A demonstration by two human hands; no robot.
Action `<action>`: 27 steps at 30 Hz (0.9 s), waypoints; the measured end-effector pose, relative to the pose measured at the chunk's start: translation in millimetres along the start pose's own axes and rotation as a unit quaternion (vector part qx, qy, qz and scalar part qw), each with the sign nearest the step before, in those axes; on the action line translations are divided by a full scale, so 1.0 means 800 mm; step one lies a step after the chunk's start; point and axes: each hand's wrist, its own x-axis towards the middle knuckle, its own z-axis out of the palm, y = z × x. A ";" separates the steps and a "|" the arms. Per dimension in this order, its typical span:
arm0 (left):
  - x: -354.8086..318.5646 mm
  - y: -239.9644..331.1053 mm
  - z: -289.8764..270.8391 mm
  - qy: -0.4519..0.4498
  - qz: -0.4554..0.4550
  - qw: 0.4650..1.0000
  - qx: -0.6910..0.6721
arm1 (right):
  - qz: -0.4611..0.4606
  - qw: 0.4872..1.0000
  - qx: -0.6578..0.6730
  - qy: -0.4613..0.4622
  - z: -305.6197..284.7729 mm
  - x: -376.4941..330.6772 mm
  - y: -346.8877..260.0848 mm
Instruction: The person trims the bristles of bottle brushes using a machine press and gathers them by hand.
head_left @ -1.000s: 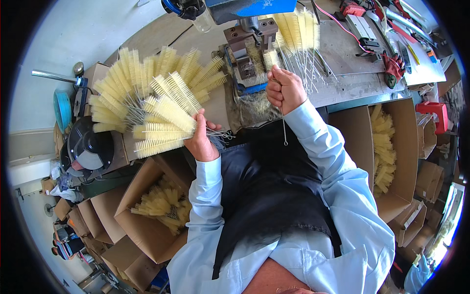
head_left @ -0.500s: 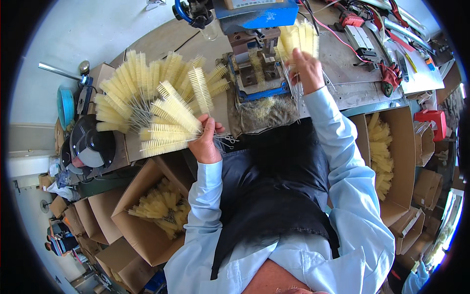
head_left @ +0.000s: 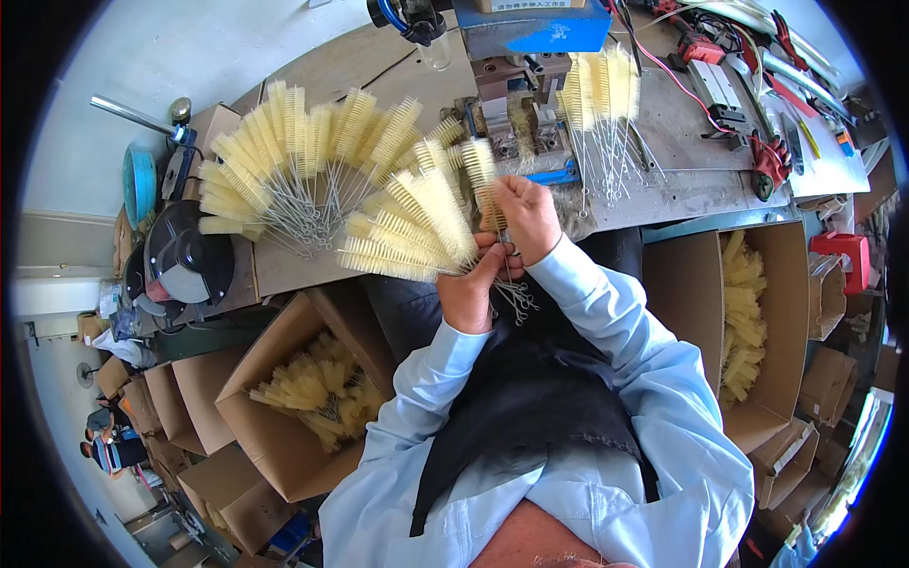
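Observation:
My left hand (head_left: 469, 294) is closed around the wire stems of a bunch of pale yellow bottle brushes (head_left: 417, 232). Their bristle heads fan up and to the left, and the looped wire ends poke out below the fingers. Close beside it, my right hand (head_left: 532, 220) pinches one upright bottle brush (head_left: 482, 178) low on its bristles, at the right edge of the bunch. The two hands nearly touch, and the fingers partly cover that brush's stem. Both are in front of the blue-framed press (head_left: 542, 30).
Left on the bench lies a wide fan of brushes (head_left: 303, 137), with another pile (head_left: 603, 90) right of the press. Cartons of brushes stand below at left (head_left: 275, 464) and right (head_left: 791, 331). Tools and red gloves (head_left: 771, 166) are at the far right.
My right hand has come from the right-hand pile down and left to the bunch. My left hand, holding the bunch, has moved right and slightly down. The view has shifted a little.

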 end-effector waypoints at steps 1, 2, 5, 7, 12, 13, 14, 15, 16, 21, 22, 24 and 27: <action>-0.001 -0.001 -0.002 -0.002 0.003 1.000 -0.022 | -0.025 1.000 -0.003 0.018 0.002 0.004 -0.004; -0.001 -0.001 -0.005 -0.001 0.004 1.000 -0.022 | -0.025 1.000 -0.004 0.017 0.001 0.005 -0.009; -0.006 0.008 -0.006 0.023 0.032 0.998 -0.042 | -0.001 0.992 0.109 0.065 0.005 0.008 -0.023; -0.011 0.012 -0.010 0.035 0.056 0.997 -0.033 | 0.037 0.983 0.158 0.084 0.005 0.010 -0.029; -0.030 0.021 -0.011 0.084 0.128 0.985 -0.077 | 0.087 0.964 0.243 0.061 0.010 0.005 -0.036; -0.034 0.025 -0.011 0.095 0.144 0.981 -0.088 | 0.079 0.968 0.234 0.041 0.007 0.007 -0.031; -0.038 0.030 -0.016 0.104 0.152 0.979 -0.086 | 0.079 0.968 0.235 0.043 0.004 0.011 -0.028; -0.042 0.034 -0.022 0.108 0.186 0.974 -0.071 | 0.098 0.968 0.228 0.032 0.000 0.015 -0.026; -0.044 0.038 -0.029 0.111 0.221 0.967 -0.056 | 0.118 0.968 0.222 0.021 -0.003 0.019 -0.026; -0.036 0.046 -0.048 0.119 0.225 0.967 -0.016 | 0.109 0.963 0.245 -0.005 -0.010 0.034 -0.036; -0.032 0.045 -0.047 0.124 0.203 0.971 -0.024 | 0.123 0.962 0.243 -0.007 -0.010 0.039 -0.039; -0.023 0.043 -0.047 0.127 0.178 0.975 -0.031 | 0.149 0.960 0.238 -0.010 -0.010 0.049 -0.043; -0.011 0.044 -0.045 0.133 0.180 0.975 -0.007 | 0.162 0.957 0.242 0.009 -0.012 0.048 -0.057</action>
